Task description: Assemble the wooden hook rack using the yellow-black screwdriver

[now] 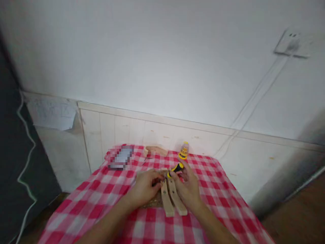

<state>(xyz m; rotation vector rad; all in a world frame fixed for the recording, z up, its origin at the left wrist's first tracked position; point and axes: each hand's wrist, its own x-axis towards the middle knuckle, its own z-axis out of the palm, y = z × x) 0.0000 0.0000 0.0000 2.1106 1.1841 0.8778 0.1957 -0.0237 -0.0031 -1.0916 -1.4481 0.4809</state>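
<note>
Two curved strips of pale wood (167, 201) lie side by side in front of me, each with a dark screw or hole showing. A brown board or mat (152, 203) is partly visible beneath them. My right hand (188, 184) is closed around a yellow and black screwdriver (177, 167), tilted with its handle up to the right. The tool's tip is hidden near the far part of the wood. On the left side, my left hand (147, 186) has its fingers pinched together by the strips at the screwdriver's lower end; what they grip is too small to make out.
A red and white checked cloth (215, 203) covers the table. Towards the wall stand a yellow-capped clear container (184, 150) and an angled wooden piece (157, 150). A blurred-out flat device (122, 157) lies at back left. White cables (254, 91) hang from a wall socket (291, 44).
</note>
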